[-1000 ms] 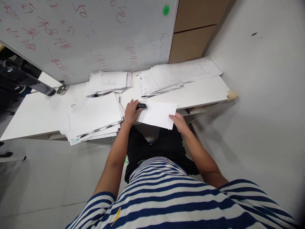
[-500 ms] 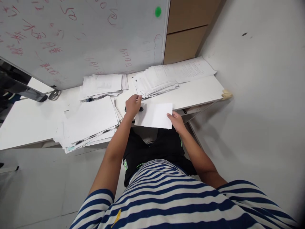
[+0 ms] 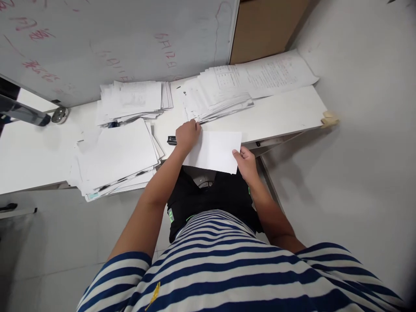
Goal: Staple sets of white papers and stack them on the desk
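A blank white sheet of paper [image 3: 216,149] lies at the desk's front edge and overhangs it, above my lap. My right hand [image 3: 246,162] pinches its right edge between thumb and fingers. At the left end of the sheet my left hand [image 3: 188,135] is closed over a black stapler [image 3: 171,140]. Only the stapler's left end shows; the rest is hidden beneath the hand. Whether its jaw is around the paper I cannot tell.
Paper stacks lie on the white desk [image 3: 279,108]: a large one [image 3: 117,149] at left, one [image 3: 136,97] behind it, and one [image 3: 214,97] in the middle. A round metallic object [image 3: 60,115] sits further left. A whiteboard [image 3: 130,39] stands behind.
The camera view has tilted down. My left hand now covers the stapler's right part, which showed before. My right hand keeps its hold on the paper's right edge.
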Action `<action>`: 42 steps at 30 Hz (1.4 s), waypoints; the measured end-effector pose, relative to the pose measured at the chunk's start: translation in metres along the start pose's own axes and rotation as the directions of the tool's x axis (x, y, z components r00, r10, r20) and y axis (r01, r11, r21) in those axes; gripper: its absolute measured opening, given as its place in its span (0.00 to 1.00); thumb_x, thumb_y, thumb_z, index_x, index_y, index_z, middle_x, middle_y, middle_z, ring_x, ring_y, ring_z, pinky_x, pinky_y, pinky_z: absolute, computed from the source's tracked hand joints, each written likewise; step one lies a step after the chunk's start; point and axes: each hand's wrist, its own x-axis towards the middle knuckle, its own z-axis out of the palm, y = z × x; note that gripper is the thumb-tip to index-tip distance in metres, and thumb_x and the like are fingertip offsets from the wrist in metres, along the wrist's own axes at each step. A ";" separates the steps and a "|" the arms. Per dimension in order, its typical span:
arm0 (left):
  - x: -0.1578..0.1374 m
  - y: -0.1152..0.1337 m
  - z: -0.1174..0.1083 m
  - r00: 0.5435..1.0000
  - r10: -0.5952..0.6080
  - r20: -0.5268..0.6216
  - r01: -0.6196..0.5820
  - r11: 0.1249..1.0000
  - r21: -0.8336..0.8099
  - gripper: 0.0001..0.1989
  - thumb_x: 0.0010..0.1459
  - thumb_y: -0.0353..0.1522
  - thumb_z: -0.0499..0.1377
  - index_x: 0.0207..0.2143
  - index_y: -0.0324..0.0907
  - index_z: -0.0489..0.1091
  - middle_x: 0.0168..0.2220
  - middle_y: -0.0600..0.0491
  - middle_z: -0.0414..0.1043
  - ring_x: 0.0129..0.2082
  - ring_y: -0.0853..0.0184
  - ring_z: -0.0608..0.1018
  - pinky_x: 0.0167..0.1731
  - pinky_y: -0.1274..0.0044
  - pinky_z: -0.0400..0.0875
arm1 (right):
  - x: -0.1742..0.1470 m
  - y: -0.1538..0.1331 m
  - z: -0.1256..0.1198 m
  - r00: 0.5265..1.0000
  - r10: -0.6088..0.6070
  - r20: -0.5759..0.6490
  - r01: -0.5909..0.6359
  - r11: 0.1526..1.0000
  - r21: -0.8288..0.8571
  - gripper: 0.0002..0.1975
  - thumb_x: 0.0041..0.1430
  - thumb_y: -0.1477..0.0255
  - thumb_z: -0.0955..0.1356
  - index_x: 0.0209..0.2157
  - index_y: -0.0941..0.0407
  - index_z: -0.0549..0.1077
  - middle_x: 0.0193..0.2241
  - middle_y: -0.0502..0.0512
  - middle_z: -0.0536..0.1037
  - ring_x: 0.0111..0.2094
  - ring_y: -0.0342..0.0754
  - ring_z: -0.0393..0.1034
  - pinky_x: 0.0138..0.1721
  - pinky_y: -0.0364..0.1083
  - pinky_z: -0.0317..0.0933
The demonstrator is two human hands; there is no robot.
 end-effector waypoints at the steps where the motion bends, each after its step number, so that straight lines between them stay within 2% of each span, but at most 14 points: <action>1: 0.000 0.001 0.000 1.000 -0.002 0.001 0.002 1.000 0.014 0.18 0.70 0.41 0.43 0.35 0.43 0.67 0.34 0.45 0.75 0.34 0.58 0.76 0.32 0.72 0.58 | -0.001 0.002 0.002 1.000 0.004 -0.012 -0.004 1.000 0.003 0.17 0.56 0.55 0.70 0.37 0.54 0.74 0.30 0.50 0.78 0.32 0.47 0.71 0.34 0.46 0.65; 4: -0.003 0.002 -0.001 1.000 0.001 -0.004 -0.001 1.000 0.022 0.18 0.70 0.41 0.42 0.35 0.43 0.67 0.34 0.46 0.75 0.35 0.58 0.76 0.32 0.72 0.59 | -0.004 0.007 0.008 0.999 0.011 -0.039 -0.011 1.000 0.008 0.17 0.57 0.55 0.68 0.38 0.54 0.74 0.33 0.52 0.80 0.36 0.50 0.74 0.38 0.47 0.67; 9: -0.004 -0.001 -0.002 0.997 -0.020 -0.073 0.016 0.998 -0.053 0.18 0.69 0.42 0.44 0.31 0.45 0.65 0.30 0.48 0.73 0.33 0.60 0.75 0.31 0.73 0.58 | -0.015 0.015 0.013 0.999 0.037 -0.016 -0.037 0.998 -0.045 0.20 0.56 0.55 0.69 0.45 0.54 0.75 0.46 0.56 0.81 0.48 0.55 0.75 0.50 0.52 0.67; 13: -0.005 -0.008 -0.008 0.970 -0.030 -0.241 -0.046 0.952 -0.304 0.21 0.70 0.45 0.43 0.26 0.46 0.60 0.26 0.51 0.68 0.29 0.64 0.72 0.30 0.73 0.60 | -0.020 0.020 0.012 0.997 0.074 0.011 -0.072 0.990 -0.125 0.21 0.56 0.56 0.68 0.44 0.56 0.77 0.47 0.58 0.81 0.49 0.56 0.75 0.51 0.53 0.67; 15: -0.009 -0.018 -0.013 0.936 -0.085 -0.341 -0.073 0.902 -0.426 0.24 0.71 0.47 0.38 0.28 0.46 0.61 0.28 0.52 0.69 0.30 0.65 0.72 0.31 0.73 0.63 | -0.020 0.019 0.011 0.998 0.060 0.006 -0.058 0.986 -0.158 0.20 0.56 0.56 0.68 0.43 0.56 0.77 0.46 0.58 0.82 0.47 0.57 0.76 0.49 0.53 0.67; 17: -0.017 -0.033 -0.016 0.918 -0.096 -0.384 -0.095 0.888 -0.449 0.24 0.71 0.46 0.35 0.32 0.46 0.63 0.32 0.51 0.71 0.34 0.65 0.73 0.35 0.73 0.66 | -0.019 0.016 0.011 0.999 0.039 -0.001 -0.039 0.984 -0.174 0.20 0.56 0.56 0.68 0.42 0.56 0.78 0.44 0.58 0.82 0.46 0.57 0.76 0.49 0.53 0.68; 18: -0.022 -0.042 -0.016 0.925 -0.051 -0.377 -0.118 0.903 -0.412 0.23 0.71 0.46 0.36 0.35 0.46 0.65 0.34 0.50 0.72 0.36 0.65 0.73 0.38 0.72 0.67 | -0.018 0.015 0.011 1.000 0.028 -0.003 -0.028 0.984 -0.178 0.19 0.56 0.57 0.68 0.41 0.56 0.78 0.44 0.58 0.82 0.46 0.57 0.76 0.49 0.54 0.68; 20: -0.033 -0.061 -0.013 0.942 0.144 -0.302 -0.225 0.940 -0.256 0.19 0.69 0.45 0.44 0.39 0.45 0.68 0.41 0.47 0.74 0.44 0.61 0.73 0.46 0.70 0.66 | -0.016 0.010 0.011 1.000 0.007 -0.007 -0.009 0.984 -0.180 0.19 0.56 0.57 0.68 0.41 0.56 0.78 0.44 0.58 0.82 0.46 0.57 0.76 0.49 0.54 0.68; 21: -0.038 -0.070 -0.010 0.940 0.241 -0.241 -0.286 0.943 -0.170 0.17 0.67 0.46 0.49 0.41 0.45 0.69 0.44 0.46 0.74 0.47 0.59 0.73 0.49 0.68 0.65 | -0.015 0.007 0.010 1.000 0.002 -0.008 -0.004 0.983 -0.182 0.19 0.56 0.57 0.68 0.41 0.56 0.78 0.44 0.58 0.82 0.46 0.58 0.76 0.48 0.54 0.68; 23: -0.047 -0.084 -0.003 0.927 0.341 -0.157 -0.352 0.934 -0.052 0.18 0.64 0.47 0.54 0.45 0.44 0.70 0.47 0.44 0.74 0.50 0.55 0.71 0.52 0.66 0.62 | -0.011 0.001 0.006 1.000 -0.003 -0.013 0.000 0.980 -0.197 0.18 0.55 0.58 0.68 0.40 0.56 0.78 0.43 0.59 0.83 0.45 0.58 0.76 0.47 0.54 0.69; 28: -0.050 -0.095 0.007 0.917 0.369 -0.155 -0.371 0.928 0.013 0.22 0.61 0.49 0.58 0.48 0.44 0.70 0.48 0.42 0.73 0.50 0.53 0.71 0.53 0.65 0.60 | -0.010 -0.028 -0.024 0.996 -0.086 -0.040 0.069 0.946 -0.316 0.18 0.56 0.60 0.67 0.40 0.58 0.79 0.40 0.59 0.83 0.44 0.59 0.76 0.47 0.56 0.68; 32: -0.041 -0.095 0.004 0.919 0.384 -0.086 -0.383 0.923 0.033 0.19 0.60 0.46 0.60 0.47 0.45 0.71 0.47 0.43 0.73 0.48 0.52 0.70 0.49 0.64 0.61 | -0.020 -0.047 -0.058 0.976 -0.159 -0.148 0.106 0.945 -0.310 0.19 0.56 0.58 0.68 0.43 0.56 0.79 0.43 0.59 0.83 0.45 0.59 0.76 0.48 0.55 0.69; 36: -0.033 -0.096 0.001 0.916 0.398 -0.039 -0.398 0.917 0.010 0.17 0.58 0.44 0.61 0.45 0.45 0.72 0.45 0.43 0.72 0.46 0.52 0.71 0.45 0.65 0.62 | -0.028 -0.041 -0.080 0.961 -0.129 -0.244 0.056 0.956 -0.288 0.19 0.55 0.56 0.70 0.40 0.55 0.79 0.40 0.58 0.83 0.42 0.59 0.77 0.46 0.56 0.71; 42: -0.033 -0.093 0.001 0.934 0.356 -0.041 -0.358 0.932 -0.055 0.16 0.56 0.44 0.64 0.43 0.46 0.72 0.44 0.45 0.72 0.47 0.52 0.71 0.45 0.65 0.62 | -0.031 -0.020 -0.081 0.961 -0.064 -0.269 0.027 0.990 -0.139 0.21 0.53 0.57 0.71 0.45 0.55 0.78 0.46 0.59 0.82 0.45 0.57 0.78 0.50 0.57 0.71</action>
